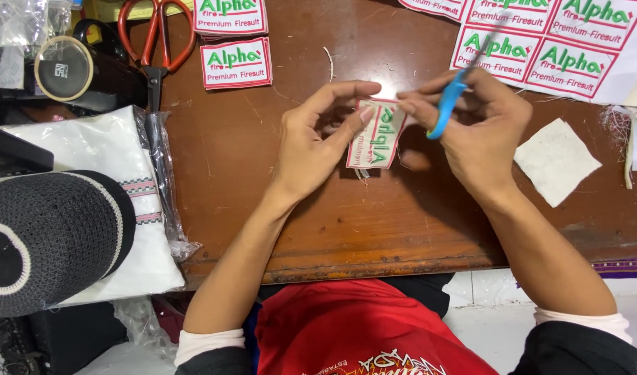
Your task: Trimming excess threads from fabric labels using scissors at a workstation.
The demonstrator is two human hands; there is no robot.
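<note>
My left hand (317, 136) pinches a small white embroidered patch (375, 135) with green lettering and a red border, holding it upright above the brown wooden table (346, 229). My right hand (471, 123) grips small blue-handled scissors (449, 101), their tip at the patch's top right corner. The blades are mostly hidden by my fingers.
Two finished patches (235, 62) lie at the back, beside orange-handled scissors (155, 38). An uncut sheet of patches (561, 48) lies back right, a white fabric square (556, 161) to the right. Left: a black knitted cap (51, 239), folded white cloth in plastic (117, 153), a tape roll (63, 68).
</note>
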